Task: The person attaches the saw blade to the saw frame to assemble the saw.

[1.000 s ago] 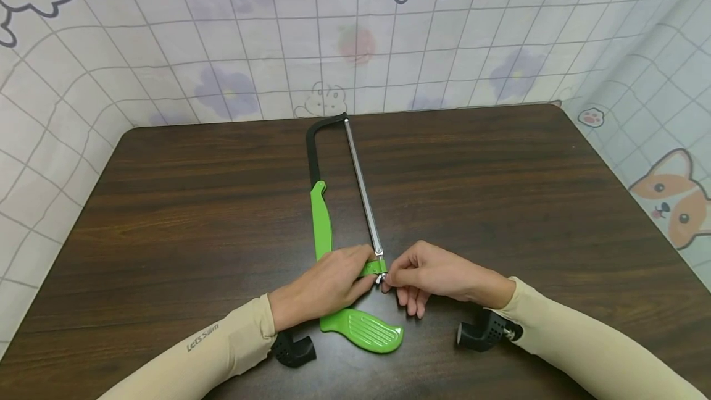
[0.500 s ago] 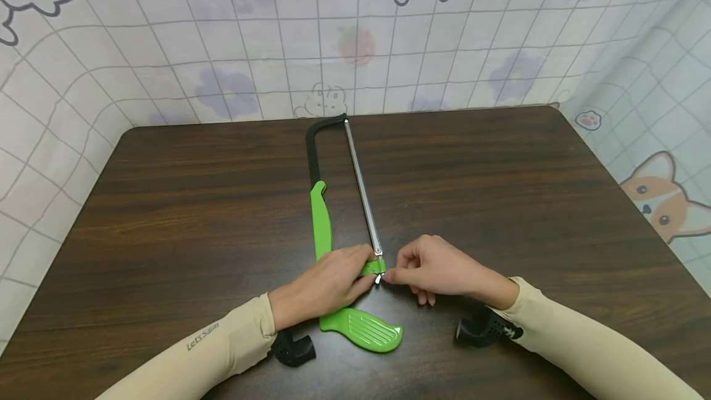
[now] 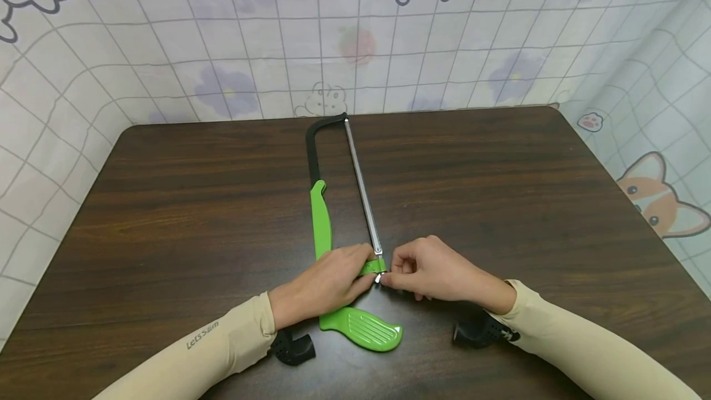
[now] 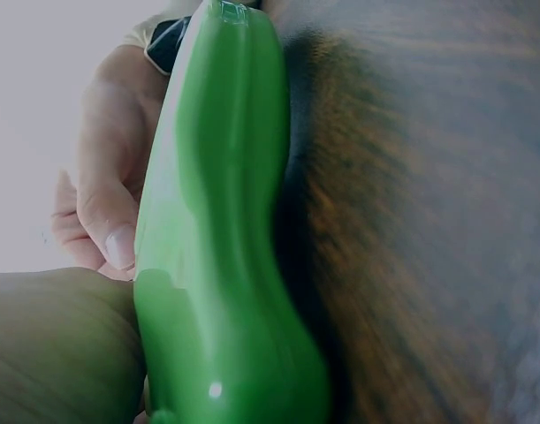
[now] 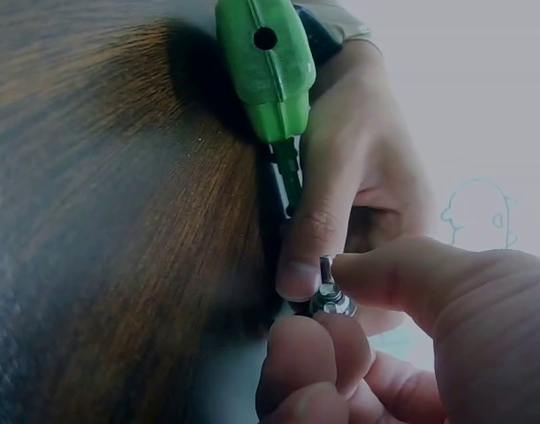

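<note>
A hacksaw [image 3: 321, 221] with a green and black frame lies on the table, its bow pointing away. A silver blade [image 3: 362, 187] runs along its right side down to a green end piece. My left hand [image 3: 328, 281] grips the frame just above the green handle [image 3: 366, 330], thumb and fingers about the end piece. At the tip of that piece sits a small metal wing nut [image 5: 331, 299]. My right hand [image 3: 436, 269] pinches it between thumb and curled fingers. In the left wrist view the green handle [image 4: 225, 212] covers much of the left hand's grip.
The dark wooden table [image 3: 183, 202] extends to both sides of the saw. Behind it and to the sides hangs a white gridded cloth [image 3: 266, 36] with cartoon prints. Black wrist cameras [image 3: 294, 349] sit under both wrists.
My right hand's fingers have shifted slightly around the wing nut, and its lower fingers have curled in. My left hand and the hacksaw have stayed in place.
</note>
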`<state>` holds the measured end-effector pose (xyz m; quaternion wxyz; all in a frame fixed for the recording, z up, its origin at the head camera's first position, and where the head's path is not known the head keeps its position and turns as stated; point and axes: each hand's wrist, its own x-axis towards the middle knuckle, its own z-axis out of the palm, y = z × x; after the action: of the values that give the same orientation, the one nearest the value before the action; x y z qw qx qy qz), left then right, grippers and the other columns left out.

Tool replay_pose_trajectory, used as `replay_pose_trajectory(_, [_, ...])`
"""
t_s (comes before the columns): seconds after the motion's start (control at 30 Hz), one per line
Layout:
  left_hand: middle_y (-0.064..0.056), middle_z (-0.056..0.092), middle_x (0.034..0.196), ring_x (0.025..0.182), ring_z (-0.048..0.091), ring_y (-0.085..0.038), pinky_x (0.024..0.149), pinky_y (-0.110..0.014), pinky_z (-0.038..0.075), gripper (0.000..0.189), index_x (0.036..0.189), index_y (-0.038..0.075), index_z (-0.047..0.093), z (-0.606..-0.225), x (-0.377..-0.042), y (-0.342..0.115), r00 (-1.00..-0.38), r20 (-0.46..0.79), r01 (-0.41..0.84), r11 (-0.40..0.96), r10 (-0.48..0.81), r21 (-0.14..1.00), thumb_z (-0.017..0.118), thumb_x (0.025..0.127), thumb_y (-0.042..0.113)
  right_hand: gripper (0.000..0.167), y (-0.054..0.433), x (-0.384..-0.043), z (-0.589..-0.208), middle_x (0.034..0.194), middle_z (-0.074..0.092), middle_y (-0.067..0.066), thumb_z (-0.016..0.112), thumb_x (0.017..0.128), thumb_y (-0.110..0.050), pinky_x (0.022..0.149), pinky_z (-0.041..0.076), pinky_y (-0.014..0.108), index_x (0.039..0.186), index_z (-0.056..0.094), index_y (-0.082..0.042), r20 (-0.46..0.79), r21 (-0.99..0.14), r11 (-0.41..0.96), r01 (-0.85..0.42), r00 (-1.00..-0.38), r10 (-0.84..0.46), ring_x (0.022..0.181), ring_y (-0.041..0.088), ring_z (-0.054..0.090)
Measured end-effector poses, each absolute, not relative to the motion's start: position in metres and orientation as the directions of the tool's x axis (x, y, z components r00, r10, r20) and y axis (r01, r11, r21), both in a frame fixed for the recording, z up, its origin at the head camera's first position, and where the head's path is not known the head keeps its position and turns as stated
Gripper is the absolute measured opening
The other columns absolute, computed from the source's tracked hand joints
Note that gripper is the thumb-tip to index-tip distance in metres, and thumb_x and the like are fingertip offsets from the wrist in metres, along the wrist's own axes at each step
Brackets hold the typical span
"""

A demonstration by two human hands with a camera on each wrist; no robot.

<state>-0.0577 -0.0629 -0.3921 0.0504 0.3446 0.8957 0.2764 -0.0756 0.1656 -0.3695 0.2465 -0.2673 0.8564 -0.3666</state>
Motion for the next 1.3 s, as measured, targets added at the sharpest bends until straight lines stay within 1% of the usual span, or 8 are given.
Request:
replay_pose_trajectory(0.2, [0.001,0.06,0.086,0.071,0.049,-0.005,0.066,-0.019,0.045,0.009,0.107,0.007,0.062,-0.392,-0.058,-0.063,-0.758,0.101,0.589,0.608,0.645,0.533,0.06,0.104,0.016,0.032,0.165,-0.076,-0.371,0.055,0.061,-0.007,0.074,0.096,-0.038,0.045,0.049,0.029,0.07,0.066,-0.02,-0.222,-0.749,0.597,-0.286,-0.741,-0.634,0.045,0.012,0.059])
replay_pose_trajectory(0.43, [0.0,0.063,0.089,0.073,0.051,-0.005,0.066,-0.02,0.047,0.009,0.107,0.008,0.063,-0.392,-0.058,-0.063,-0.755,0.107,0.593,0.604,0.647,0.533,0.06,0.104,0.016,0.033,0.162,-0.074,-0.37,0.056,0.061,-0.009,0.076,0.094,-0.038,0.045,0.05,0.029,0.067,0.065,-0.023,-0.225,-0.722,0.628,-0.29,-0.76,-0.609,0.045,0.01,0.059])
replay_pose_trajectory(0.53, [0.0,0.065,0.091,0.075,0.054,-0.006,0.068,-0.021,0.049,0.01,0.107,0.008,0.063,-0.392,-0.057,-0.063,-0.754,0.112,0.597,0.604,0.647,0.528,0.06,0.104,0.016,0.032,0.161,-0.071,-0.368,0.055,0.06,-0.011,0.076,0.093,-0.037,0.044,0.048,0.026,0.067,0.065,-0.023,-0.202,-0.695,0.641,-0.326,-0.767,-0.609,0.044,0.006,0.057])
replay_pose_trajectory(0.63, [-0.001,0.066,0.092,0.076,0.055,-0.006,0.069,-0.022,0.05,0.01,0.107,0.007,0.063,-0.392,-0.057,-0.063,-0.753,0.114,0.6,0.605,0.648,0.523,0.06,0.104,0.016,0.032,0.159,-0.067,-0.365,0.053,0.058,-0.014,0.076,0.093,-0.035,0.044,0.043,0.021,0.066,0.065,-0.024,-0.164,-0.65,0.656,-0.383,-0.773,-0.613,0.044,0.001,0.054])
replay_pose_trajectory(0.73, [-0.001,0.066,0.092,0.076,0.055,-0.006,0.069,-0.022,0.05,0.01,0.108,0.007,0.063,-0.392,-0.057,-0.063,-0.752,0.113,0.6,0.604,0.649,0.525,0.06,0.104,0.016,0.032,0.157,-0.066,-0.363,0.052,0.055,-0.016,0.076,0.092,-0.033,0.045,0.039,0.019,0.064,0.065,-0.024,-0.134,-0.615,0.667,-0.419,-0.779,-0.613,0.043,-0.001,0.051])
replay_pose_trajectory(0.83, [-0.001,0.065,0.092,0.075,0.054,-0.006,0.068,-0.021,0.049,0.01,0.108,0.007,0.063,-0.392,-0.057,-0.063,-0.753,0.109,0.597,0.604,0.649,0.528,0.059,0.104,0.016,0.032,0.155,-0.066,-0.362,0.051,0.054,-0.017,0.077,0.092,-0.032,0.045,0.037,0.018,0.063,0.064,-0.024,-0.12,-0.59,0.68,-0.436,-0.786,-0.607,0.043,-0.003,0.049])
replay_pose_trajectory(1.1, [0.001,0.06,0.087,0.073,0.049,-0.007,0.066,-0.019,0.045,0.009,0.107,0.008,0.062,-0.393,-0.057,-0.063,-0.756,0.094,0.589,0.611,0.648,0.528,0.059,0.104,0.016,0.039,0.151,-0.063,-0.364,0.052,0.046,-0.016,0.079,0.089,-0.032,0.048,0.032,0.016,0.058,0.057,-0.022,-0.041,-0.499,0.701,-0.51,-0.794,-0.607,0.046,-0.004,0.037])
replay_pose_trajectory(1.3, [0.0,0.064,0.09,0.074,0.051,-0.006,0.067,-0.021,0.047,0.009,0.107,0.008,0.062,-0.393,-0.057,-0.064,-0.752,0.113,0.606,0.613,0.65,0.507,0.061,0.103,0.016,0.044,0.149,-0.062,-0.365,0.051,0.041,-0.016,0.08,0.088,-0.038,0.047,0.03,0.016,0.057,0.053,-0.022,-0.017,-0.453,0.709,-0.541,-0.789,-0.614,0.045,-0.004,0.034])
